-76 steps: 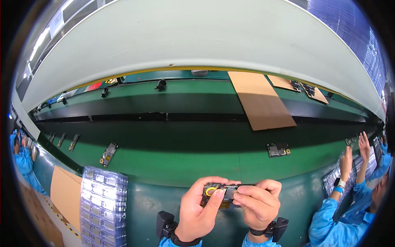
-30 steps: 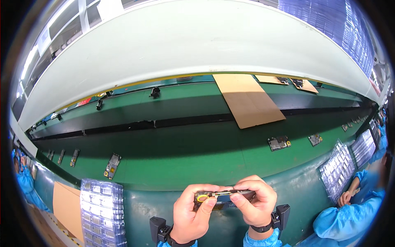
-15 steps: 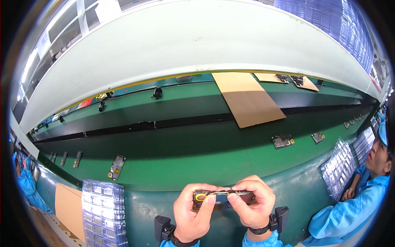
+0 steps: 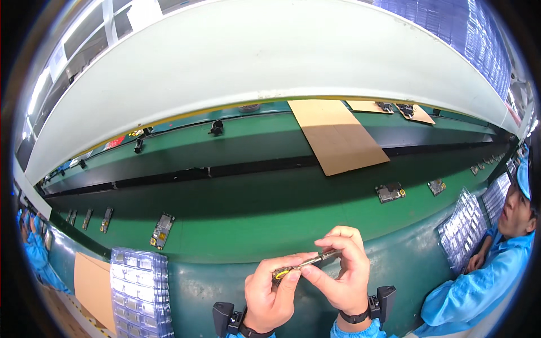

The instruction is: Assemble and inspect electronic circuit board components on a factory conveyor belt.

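Note:
Near the front edge of the bench, my left hand [image 4: 270, 293] pinches the left end of a circuit board [image 4: 280, 275] with a yellow ring on it. The board is tilted almost edge-on, its right end higher. My right hand [image 4: 345, 276] grips that right end, thumb below and fingers curled above and behind. Much of the board's faces is hidden by the fingers and the angle. A similar board [image 4: 162, 231] lies on the green belt to the left, and another board [image 4: 390, 192] lies farther off to the right.
Stacked clear plastic trays [image 4: 141, 287] stand left of my hands; another tray stack [image 4: 463, 231] lies at right. A cardboard sheet [image 4: 338, 138] spans the belt's far side. A white panel [image 4: 270, 56] hangs across above. A person in blue [image 4: 484, 281] sits at right.
The held board has tipped from facing me to nearly edge-on, its right end lifted. My right fingers have shifted upward and opened somewhat. Boards on the belt have barely moved.

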{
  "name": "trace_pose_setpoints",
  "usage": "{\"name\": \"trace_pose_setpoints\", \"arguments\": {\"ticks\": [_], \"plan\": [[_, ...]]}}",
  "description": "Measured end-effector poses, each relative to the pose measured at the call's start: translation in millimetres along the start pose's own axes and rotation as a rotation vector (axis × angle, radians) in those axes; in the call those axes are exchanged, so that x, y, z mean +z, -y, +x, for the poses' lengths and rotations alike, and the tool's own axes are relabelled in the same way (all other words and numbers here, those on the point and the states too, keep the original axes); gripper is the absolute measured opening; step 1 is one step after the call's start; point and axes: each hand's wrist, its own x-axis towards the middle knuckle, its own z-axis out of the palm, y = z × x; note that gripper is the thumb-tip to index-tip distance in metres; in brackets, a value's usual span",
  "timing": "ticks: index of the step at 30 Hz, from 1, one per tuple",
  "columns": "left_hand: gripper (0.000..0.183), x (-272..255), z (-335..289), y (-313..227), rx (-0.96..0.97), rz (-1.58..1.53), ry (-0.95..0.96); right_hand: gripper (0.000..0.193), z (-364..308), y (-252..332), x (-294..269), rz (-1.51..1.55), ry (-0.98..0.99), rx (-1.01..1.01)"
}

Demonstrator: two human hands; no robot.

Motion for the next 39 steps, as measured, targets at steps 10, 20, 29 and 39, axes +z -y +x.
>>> {"name": "trace_pose_setpoints", "arguments": {"ticks": [10,20,29,39], "plan": [[0.016,7.6,-0.6,6.4,0.043,0.107,-0.060,0.038,-9.8,-14.8,1.9,-0.007,-0.063,-0.003],[0.021,7.9,4.8,-10.7,-0.150,-0.199,-0.106,0.035,0.4,-9.6,-15.0,0.290,0.150,0.154],[0.033,3.5,6.2,-7.0,-0.291,-0.098,-0.028,0.035,-2.1,-15.7,-17.2,0.274,0.137,0.226],[0.034,-5.1,10.7,-11.4,-0.470,-0.377,-0.073,0.031,3.3,1.1,-20.7,0.443,0.133,0.412]]}}
